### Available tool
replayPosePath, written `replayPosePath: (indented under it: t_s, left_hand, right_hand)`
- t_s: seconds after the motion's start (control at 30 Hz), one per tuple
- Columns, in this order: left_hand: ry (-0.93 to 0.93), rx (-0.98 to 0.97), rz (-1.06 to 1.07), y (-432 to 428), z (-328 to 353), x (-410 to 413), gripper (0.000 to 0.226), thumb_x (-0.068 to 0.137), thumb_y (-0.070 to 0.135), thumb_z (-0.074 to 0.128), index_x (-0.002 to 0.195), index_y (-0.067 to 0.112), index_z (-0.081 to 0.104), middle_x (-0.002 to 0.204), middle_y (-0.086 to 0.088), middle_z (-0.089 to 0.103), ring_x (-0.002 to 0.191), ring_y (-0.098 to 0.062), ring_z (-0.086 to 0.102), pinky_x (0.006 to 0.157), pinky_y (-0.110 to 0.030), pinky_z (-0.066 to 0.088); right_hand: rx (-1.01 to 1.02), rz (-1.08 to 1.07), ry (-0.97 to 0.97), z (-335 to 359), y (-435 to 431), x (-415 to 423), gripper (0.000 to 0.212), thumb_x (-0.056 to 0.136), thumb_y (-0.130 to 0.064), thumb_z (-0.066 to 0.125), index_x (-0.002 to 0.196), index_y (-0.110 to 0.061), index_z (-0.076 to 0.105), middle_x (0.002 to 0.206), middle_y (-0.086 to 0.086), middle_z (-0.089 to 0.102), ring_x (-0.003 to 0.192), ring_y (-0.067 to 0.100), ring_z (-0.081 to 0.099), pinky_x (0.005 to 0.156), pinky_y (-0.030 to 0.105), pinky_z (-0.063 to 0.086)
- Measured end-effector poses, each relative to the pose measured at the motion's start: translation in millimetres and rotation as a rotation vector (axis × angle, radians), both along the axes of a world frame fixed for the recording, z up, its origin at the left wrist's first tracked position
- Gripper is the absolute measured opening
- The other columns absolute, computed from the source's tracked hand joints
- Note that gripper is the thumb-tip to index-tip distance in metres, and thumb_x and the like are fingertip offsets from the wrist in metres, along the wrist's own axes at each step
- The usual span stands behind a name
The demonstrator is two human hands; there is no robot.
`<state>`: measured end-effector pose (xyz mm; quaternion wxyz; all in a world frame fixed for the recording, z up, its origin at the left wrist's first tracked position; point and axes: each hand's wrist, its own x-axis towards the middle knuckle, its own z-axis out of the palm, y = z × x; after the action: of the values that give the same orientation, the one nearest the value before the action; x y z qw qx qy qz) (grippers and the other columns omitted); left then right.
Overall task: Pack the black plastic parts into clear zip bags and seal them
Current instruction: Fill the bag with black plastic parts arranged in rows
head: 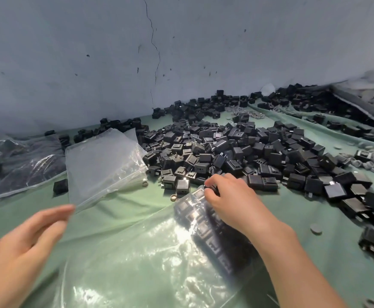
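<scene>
Pinching a black part (211,187) between thumb and curled fingers, the right hand (232,203) sat at the far end of a clear zip bag (150,258) that lay across the near middle of the green cloth (126,201). Rows of black parts showed through the plastic on the bag's right side, under the wrist. The left hand (25,243) was open at near left, its fingers straight and blurred. Its fingertips were just beside the near corner of a stack of empty zip bags (101,165), though the blur hid whether they touched it. That stack lay left of centre, tilted up toward the far side. A big heap of black plastic parts (237,152) covered the cloth from the middle to the far right, reaching the cracked grey wall (181,52). One lone black piece (60,186) stood just left of the stack. Filled bags (25,165) rested at far left. Grey rings (372,161) were scattered at right, beside the heap, and a grey disc (316,229) lay on the cloth nearer.
</scene>
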<state>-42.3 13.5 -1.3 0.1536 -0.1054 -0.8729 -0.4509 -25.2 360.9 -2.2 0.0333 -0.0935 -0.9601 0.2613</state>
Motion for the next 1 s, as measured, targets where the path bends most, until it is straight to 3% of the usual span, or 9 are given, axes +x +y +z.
replayPosePath:
  t_s: [0.1, 0.23, 0.33, 0.57, 0.77, 0.87, 1.0]
  left_hand:
    - [-0.011, -0.200, -0.218, 72.0, 19.7, -23.4, 0.022, 0.093, 0.037, 0.060, 0.113, 0.044, 0.062, 0.115, 0.026, 0.064, 0.106, 0.007, 0.059, 0.085, -0.011, 0.048]
    - [-0.069, -0.623, -0.371, 166.3, 9.6, -67.8, 0.061, 0.092, 0.048, 0.058, 0.147, 0.032, 0.035, 0.148, 0.005, 0.037, 0.129, -0.014, 0.046, 0.108, -0.036, 0.042]
    - [-0.105, -0.813, -0.360, 199.5, 0.3, -93.4, 0.072, 0.091, 0.055, 0.056, 0.151, 0.030, 0.027, 0.156, -0.004, 0.023, 0.138, -0.026, 0.034, 0.113, -0.046, 0.035]
    - [-0.064, -0.904, -0.170, 223.6, -27.0, -118.3, 0.079, 0.084, 0.074, 0.048, 0.139, 0.018, 0.038, 0.159, -0.008, 0.010, 0.138, -0.033, 0.032, 0.104, -0.054, 0.041]
    - [0.104, -0.788, -0.199, 209.5, -37.1, -123.4, 0.060, 0.086, 0.067, 0.052, 0.132, 0.029, 0.046, 0.147, -0.005, 0.025, 0.128, -0.029, 0.044, 0.096, -0.051, 0.050]
    - [0.175, -0.831, -0.169, 206.5, -40.2, -124.6, 0.057, 0.084, 0.070, 0.046, 0.126, 0.030, 0.047, 0.134, -0.006, 0.032, 0.113, -0.028, 0.052, 0.081, -0.046, 0.056]
    - [0.161, -0.922, -0.123, 209.2, -39.8, -128.6, 0.060, 0.090, 0.069, 0.038, 0.129, 0.024, 0.047, 0.133, -0.009, 0.034, 0.105, -0.028, 0.056, 0.077, -0.045, 0.054]
  right_hand:
    - [0.014, -0.014, 0.005, -0.6, -3.2, 0.9, 0.035, 0.104, -0.037, 0.037, 0.136, -0.031, 0.051, 0.141, -0.003, 0.049, 0.127, 0.020, 0.041, 0.100, 0.042, 0.038]
    - [-0.003, -0.020, 0.001, -1.2, 1.3, 2.8, 0.035, 0.104, -0.039, 0.038, 0.135, -0.031, 0.051, 0.142, -0.005, 0.048, 0.128, 0.019, 0.041, 0.102, 0.042, 0.038]
    - [-0.028, -0.037, 0.016, 0.3, 7.1, 1.4, 0.034, 0.104, -0.041, 0.037, 0.134, -0.033, 0.052, 0.140, -0.005, 0.048, 0.128, 0.019, 0.040, 0.100, 0.042, 0.037]
    - [-0.062, -0.034, 0.021, 2.5, 8.9, -1.2, 0.036, 0.104, -0.039, 0.036, 0.136, -0.031, 0.050, 0.140, -0.001, 0.048, 0.127, 0.021, 0.041, 0.100, 0.042, 0.039]
    - [-0.076, -0.026, 0.018, 4.2, 7.8, 3.8, 0.036, 0.104, -0.039, 0.036, 0.136, -0.032, 0.050, 0.140, -0.002, 0.048, 0.127, 0.021, 0.041, 0.100, 0.042, 0.040]
    - [-0.073, -0.035, 0.028, 5.8, 11.3, 5.1, 0.036, 0.104, -0.040, 0.035, 0.137, -0.032, 0.050, 0.140, -0.002, 0.048, 0.127, 0.020, 0.041, 0.102, 0.043, 0.041]
    - [-0.077, -0.037, 0.036, 6.1, 15.5, 8.3, 0.036, 0.104, -0.039, 0.036, 0.137, -0.032, 0.050, 0.140, -0.003, 0.048, 0.129, 0.020, 0.040, 0.103, 0.044, 0.041]
